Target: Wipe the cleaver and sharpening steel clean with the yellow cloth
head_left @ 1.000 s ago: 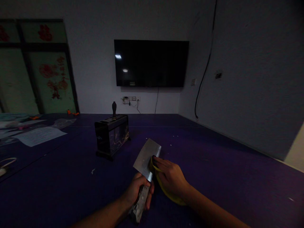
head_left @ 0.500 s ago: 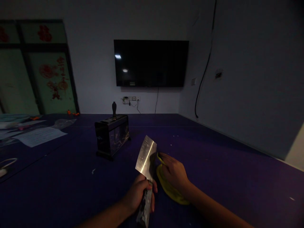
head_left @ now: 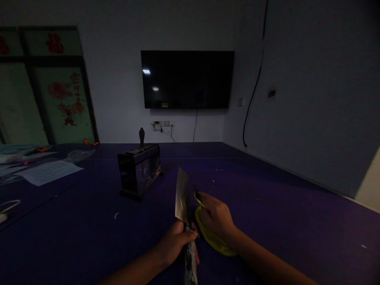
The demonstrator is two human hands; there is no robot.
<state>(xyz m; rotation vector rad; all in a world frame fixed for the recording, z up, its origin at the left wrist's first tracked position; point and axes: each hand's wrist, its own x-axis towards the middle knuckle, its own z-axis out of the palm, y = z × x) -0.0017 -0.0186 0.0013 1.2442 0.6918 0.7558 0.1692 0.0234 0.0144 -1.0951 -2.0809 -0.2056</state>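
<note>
My left hand (head_left: 176, 244) is wrapped round the mottled handle of a cleaver (head_left: 182, 196), its broad metal blade pointing up and away from me. To the right of the blade, my right hand (head_left: 216, 215) grips a yellow cloth (head_left: 214, 240), which hangs down below the fingers. A gap shows between cloth and blade. Beyond the cleaver to the left stands a black knife block (head_left: 139, 170) with clear sides, and one dark handle (head_left: 141, 137) sticks up from its top.
The purple tabletop (head_left: 267, 221) bears small white scraps. Written paper (head_left: 50, 172) and a clear plastic bag (head_left: 78, 155) lie at the left, near a white cable (head_left: 10, 206). A television (head_left: 187, 79) hangs on the far wall, and a black cord (head_left: 253, 95) runs down the right wall.
The cleaver has turned in my left hand, so its blade shows narrower and more edge-on, and its handle has swung to the right. My right hand with the cloth has barely moved.
</note>
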